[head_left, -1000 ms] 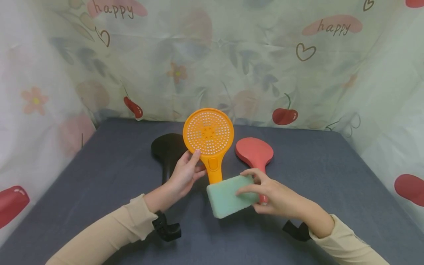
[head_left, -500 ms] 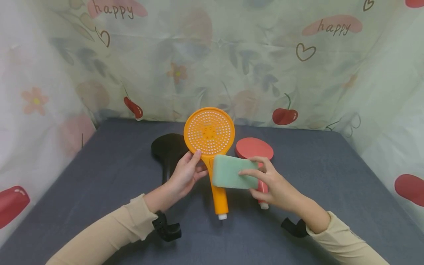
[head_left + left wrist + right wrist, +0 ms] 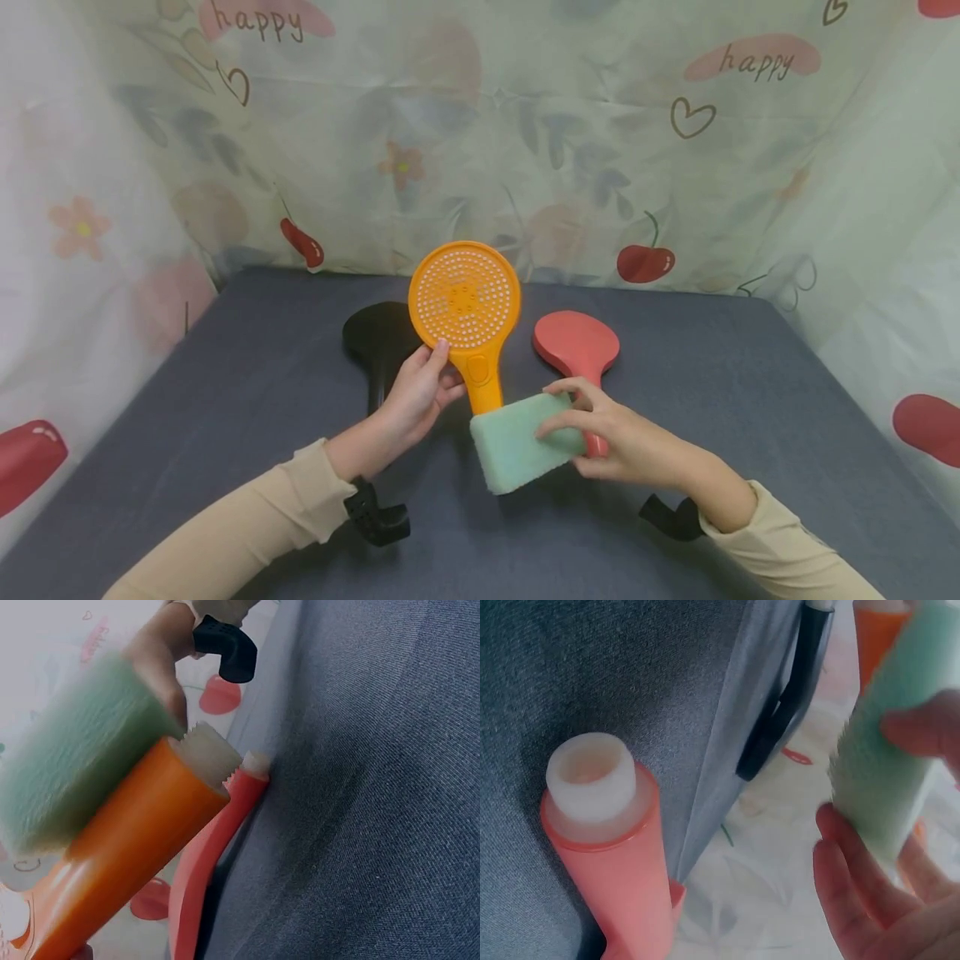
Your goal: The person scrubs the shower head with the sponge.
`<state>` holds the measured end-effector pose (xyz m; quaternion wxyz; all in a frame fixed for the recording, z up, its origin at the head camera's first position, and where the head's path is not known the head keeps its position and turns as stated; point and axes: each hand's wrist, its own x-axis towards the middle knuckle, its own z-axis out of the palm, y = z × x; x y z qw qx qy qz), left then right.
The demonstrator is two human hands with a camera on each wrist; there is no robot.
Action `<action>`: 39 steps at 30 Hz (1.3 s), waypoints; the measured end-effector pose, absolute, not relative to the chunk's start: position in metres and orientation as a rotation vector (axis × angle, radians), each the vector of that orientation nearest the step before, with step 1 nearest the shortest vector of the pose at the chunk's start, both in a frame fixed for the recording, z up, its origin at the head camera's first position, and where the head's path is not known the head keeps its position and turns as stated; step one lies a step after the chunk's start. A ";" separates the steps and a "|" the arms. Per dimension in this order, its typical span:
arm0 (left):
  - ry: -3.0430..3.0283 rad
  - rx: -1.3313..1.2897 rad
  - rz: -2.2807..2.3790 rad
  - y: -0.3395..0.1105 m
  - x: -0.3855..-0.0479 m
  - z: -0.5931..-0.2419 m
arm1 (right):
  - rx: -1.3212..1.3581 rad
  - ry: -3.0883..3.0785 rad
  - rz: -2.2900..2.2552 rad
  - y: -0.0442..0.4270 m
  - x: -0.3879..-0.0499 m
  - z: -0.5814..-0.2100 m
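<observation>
An orange shower head (image 3: 465,296) is held up with its perforated face toward the head camera. My left hand (image 3: 420,396) grips it at the neck, thumb on the front rim. My right hand (image 3: 622,433) pinches a pale green sponge (image 3: 521,442), which lies across the front of the handle and hides its lower part in the head view. In the left wrist view the sponge (image 3: 82,757) lies along the orange handle (image 3: 135,855), whose threaded white end shows. The right wrist view shows fingers and thumb on either side of the sponge (image 3: 900,742).
A black shower head (image 3: 382,333) lies on the dark grey cloth (image 3: 247,400) behind my left hand. A red shower head (image 3: 576,342) lies behind my right hand, its handle partly covered by the fingers. A patterned curtain (image 3: 487,125) surrounds the table's back and sides.
The sponge has gone up the orange handle and come back down to its lower part, tilting as it moved. The orange shower head has shifted slightly left. The other shower heads have not moved.
</observation>
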<state>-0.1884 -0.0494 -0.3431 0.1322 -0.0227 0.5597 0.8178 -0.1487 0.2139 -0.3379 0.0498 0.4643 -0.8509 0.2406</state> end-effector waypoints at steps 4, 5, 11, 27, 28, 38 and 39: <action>1.608 -0.053 2.359 -0.049 -0.188 -0.343 | 1.256 -2.553 0.688 0.214 -0.151 -0.338; 1.603 -0.045 2.358 -0.049 -0.188 -0.343 | 1.219 -2.539 0.693 0.214 -0.152 -0.338; 1.553 -0.037 2.377 -0.048 -0.189 -0.342 | 1.184 -2.480 0.757 0.214 -0.155 -0.341; 1.646 0.059 2.303 -0.045 -0.187 -0.341 | 1.384 -2.523 0.745 0.213 -0.147 -0.340; 1.650 0.072 2.300 -0.045 -0.187 -0.341 | 1.398 -2.522 0.743 0.212 -0.146 -0.340; 1.699 0.113 2.234 -0.044 -0.187 -0.343 | 1.336 -2.456 0.672 0.211 -0.148 -0.340; 1.704 0.113 2.224 -0.044 -0.187 -0.343 | 1.309 -2.449 0.662 0.210 -0.149 -0.341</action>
